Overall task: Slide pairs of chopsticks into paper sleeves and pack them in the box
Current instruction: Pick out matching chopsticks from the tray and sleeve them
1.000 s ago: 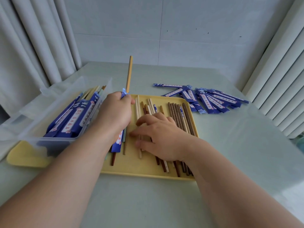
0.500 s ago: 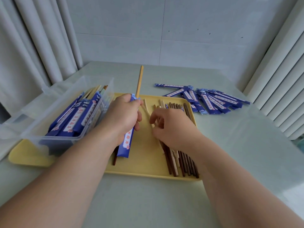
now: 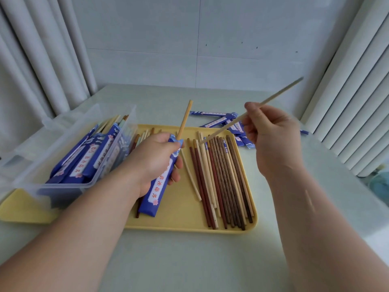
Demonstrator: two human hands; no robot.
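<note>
A blue paper sleeve (image 3: 160, 186) is gripped by the left hand (image 3: 155, 163), fingers curled round its upper part, above the left half of the yellow tray (image 3: 181, 218). One tan chopstick (image 3: 185, 119) stands out of the sleeve's far mouth, tilted away. A pale chopstick (image 3: 221, 131) is pinched between thumb and fingers of the right hand (image 3: 271, 140) and held in the air over the tray's far right corner, its near tip just above the loose chopsticks (image 3: 221, 182).

These are laid in a row along the tray's right half, their near ends close to the near rim. A bare strip of tray is left between sleeve and row. The clear box (image 3: 69, 144), packed with filled sleeves (image 3: 88, 161), is set on the tray's left end. A wide stretch of table (image 3: 189, 260) lies open on the near side.

The box's left side is cut off by the frame. The empty sleeves (image 3: 219, 119) beyond the far rim are partly hidden by the right hand. The pale chopstick's far end is blurred. Some chopsticks between box and left hand are mostly covered.
</note>
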